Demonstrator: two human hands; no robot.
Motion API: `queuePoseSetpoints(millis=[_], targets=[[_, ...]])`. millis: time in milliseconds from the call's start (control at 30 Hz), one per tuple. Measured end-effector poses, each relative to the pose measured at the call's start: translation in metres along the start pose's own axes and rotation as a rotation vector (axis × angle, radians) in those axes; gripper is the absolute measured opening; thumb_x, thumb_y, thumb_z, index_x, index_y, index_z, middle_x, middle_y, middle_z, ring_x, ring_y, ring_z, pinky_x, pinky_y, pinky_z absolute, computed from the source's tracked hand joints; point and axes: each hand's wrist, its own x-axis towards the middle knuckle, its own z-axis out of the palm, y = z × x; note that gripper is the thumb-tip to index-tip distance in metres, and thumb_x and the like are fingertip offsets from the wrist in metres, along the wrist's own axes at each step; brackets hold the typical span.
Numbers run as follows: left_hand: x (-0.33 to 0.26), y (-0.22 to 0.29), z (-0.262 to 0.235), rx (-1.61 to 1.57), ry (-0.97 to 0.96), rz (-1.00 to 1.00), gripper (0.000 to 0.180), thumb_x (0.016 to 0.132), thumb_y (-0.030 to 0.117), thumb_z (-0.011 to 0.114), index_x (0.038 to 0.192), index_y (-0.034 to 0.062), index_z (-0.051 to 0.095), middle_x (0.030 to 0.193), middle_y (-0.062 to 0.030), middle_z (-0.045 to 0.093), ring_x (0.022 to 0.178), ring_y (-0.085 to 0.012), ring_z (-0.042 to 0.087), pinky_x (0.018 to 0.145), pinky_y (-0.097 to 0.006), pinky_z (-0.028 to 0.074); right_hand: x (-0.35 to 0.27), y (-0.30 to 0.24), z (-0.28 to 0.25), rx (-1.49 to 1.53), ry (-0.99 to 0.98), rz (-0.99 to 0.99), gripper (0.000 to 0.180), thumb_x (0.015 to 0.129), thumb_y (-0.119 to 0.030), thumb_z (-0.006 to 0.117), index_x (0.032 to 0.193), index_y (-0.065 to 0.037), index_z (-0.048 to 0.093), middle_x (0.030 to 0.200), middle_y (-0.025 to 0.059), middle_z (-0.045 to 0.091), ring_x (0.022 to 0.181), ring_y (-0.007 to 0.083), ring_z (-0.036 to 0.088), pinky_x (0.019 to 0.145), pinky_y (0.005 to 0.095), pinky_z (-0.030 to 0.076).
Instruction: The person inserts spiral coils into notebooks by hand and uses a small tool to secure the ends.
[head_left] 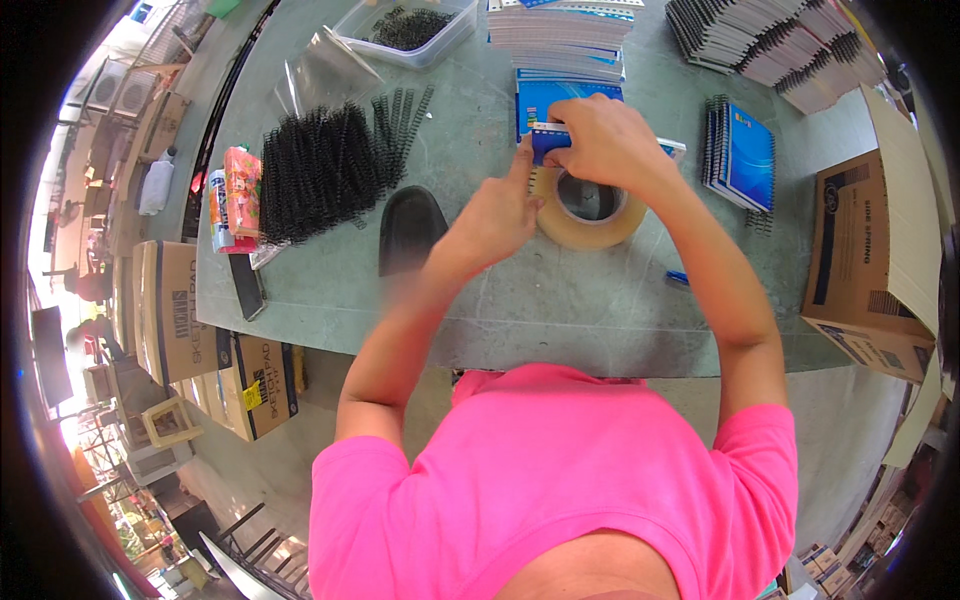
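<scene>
Pinching a blue-covered punched notebook [549, 143] at upper centre with the right hand [608, 138]; touching its left end with the left hand [497, 216], by a grip impossible to tell. Seemingly partway: with spiral-bound notebooks [750, 155] finished at right, an apparently uncoiled stack [565, 32] left at top centre. Crowded by the tape roll [628, 222] just below; freer over the tabletop [575, 310] toward its lower-centre edge.

Two hands [497, 215] [610, 140], one tape roll [580, 236], one clear tub [442, 45].
</scene>
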Motion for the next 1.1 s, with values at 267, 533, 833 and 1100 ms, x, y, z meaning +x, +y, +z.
queuePoseSetpoints(millis=[267,533,833,1100], targets=[[0.005,-0.010,-0.017,-0.166,0.001,-0.123,0.061,0.083,0.010,0.051,0.139,0.0065,0.029,0.075,-0.0276,0.060,0.067,-0.0454,0.058,0.065,-0.047,0.046,-0.012,0.015,-0.005,0.032,0.082,0.046,0.027,0.074,-0.023,0.068,0.094,-0.007,0.064,0.078,0.0147,0.064,0.077,0.0337,0.061,0.066,0.0431,0.046],[0.007,0.025,-0.013,-0.038,-0.144,-0.181,0.068,0.081,0.011,0.053,0.138,-0.0050,0.018,0.077,-0.0318,0.058,0.075,-0.0475,0.057,0.070,-0.050,0.043,-0.015,0.009,-0.001,-0.098,0.017,0.002,0.020,0.076,-0.020,0.065,0.090,-0.007,0.062,0.076,0.0124,0.064,0.077,0.0328,0.061,0.065,0.0433,0.046],[0.014,0.008,-0.051,-0.627,0.041,-0.193,0.036,0.091,0.022,0.053,0.116,-0.0041,0.053,0.075,-0.0086,0.061,0.064,-0.0138,0.055,0.061,-0.026,0.044,-0.010,-0.002,0.002,-0.078,0.024,-0.026,0.018,0.074,-0.008,0.060,0.092,-0.006,0.062,0.078,0.0132,0.065,0.076,0.0319,0.062,0.063,0.0413,0.048],[0.011,0.002,-0.049,-0.988,0.090,0.020,0.022,0.092,0.016,0.054,0.103,-0.0026,0.058,0.087,-0.0064,0.060,0.074,-0.0124,0.054,0.070,-0.026,0.044,-0.011,0.001,-0.001,0.130,0.163,-0.066,0.019,0.075,-0.008,0.057,0.092,-0.005,0.062,0.070,0.0158,0.062,0.068,0.0330,0.061,0.059,0.0412,0.048]])
